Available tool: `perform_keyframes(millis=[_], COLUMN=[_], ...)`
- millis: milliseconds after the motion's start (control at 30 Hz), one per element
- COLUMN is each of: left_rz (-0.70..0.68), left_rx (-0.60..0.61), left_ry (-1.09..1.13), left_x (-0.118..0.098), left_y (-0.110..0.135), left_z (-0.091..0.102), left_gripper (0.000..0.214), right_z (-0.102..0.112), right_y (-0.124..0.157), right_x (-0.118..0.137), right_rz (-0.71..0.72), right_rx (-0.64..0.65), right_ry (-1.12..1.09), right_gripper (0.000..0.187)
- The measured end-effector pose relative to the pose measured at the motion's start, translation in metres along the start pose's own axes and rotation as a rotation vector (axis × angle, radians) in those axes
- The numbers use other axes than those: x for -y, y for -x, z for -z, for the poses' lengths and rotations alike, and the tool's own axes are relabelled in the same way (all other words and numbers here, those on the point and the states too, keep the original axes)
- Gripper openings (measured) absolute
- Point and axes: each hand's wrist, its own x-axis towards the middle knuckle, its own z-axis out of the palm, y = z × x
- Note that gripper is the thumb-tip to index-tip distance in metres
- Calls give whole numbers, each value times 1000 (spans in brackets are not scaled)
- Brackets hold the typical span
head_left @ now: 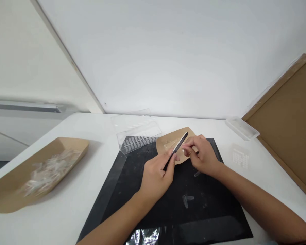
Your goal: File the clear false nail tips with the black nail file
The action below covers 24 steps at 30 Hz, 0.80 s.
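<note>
My left hand (159, 170) is closed around a nail file (180, 142), black with a pale edge, which slants up to the right. Close to the file's right side, my right hand (202, 154) pinches thumb and fingers together; what sits between them is too small to make out. Beneath both hands lies a brown paper tray (165, 137) with thin pale scraps in it. Clear plastic nail tips (187, 200) rest on the black mat (165, 200). A clear box (140, 141) of nail tips in rows overlaps the mat's far left corner.
At the left, a larger brown paper tray (5, 190) holds a heap of clear plastic pieces (52, 172). A translucent container (242, 128) stands at the back right beside a cardboard panel (288, 126). The white table (73, 211) meets a white wall behind.
</note>
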Motion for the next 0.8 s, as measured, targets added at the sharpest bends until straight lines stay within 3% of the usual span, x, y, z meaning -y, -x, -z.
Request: perform_keyframes(millis=[133, 233, 367, 600, 800], left_rz=[-24, -25, -59, -76, -81], left_rx=[-15, -19, -18, -26, -17], left_ry=[3, -7, -32, -77, -107], left_x=[-1, -2, -4, -3, -3], left_y=[2, 2, 2, -1, 0], left_z=[-1, 0, 1, 3, 3], left_gripper=[23, 23, 21, 19, 18], right_z=[15, 24, 38, 58, 60], right_y=[13, 31, 53, 59, 55], right_x=[-8, -24, -46, -57, -56], right_rz=[-164, -120, 27, 101, 101], right_rx=[-49, -85, 49, 214, 436], right_ry=[-150, 109, 382, 693, 610], right_gripper=[18, 18, 20, 36, 32])
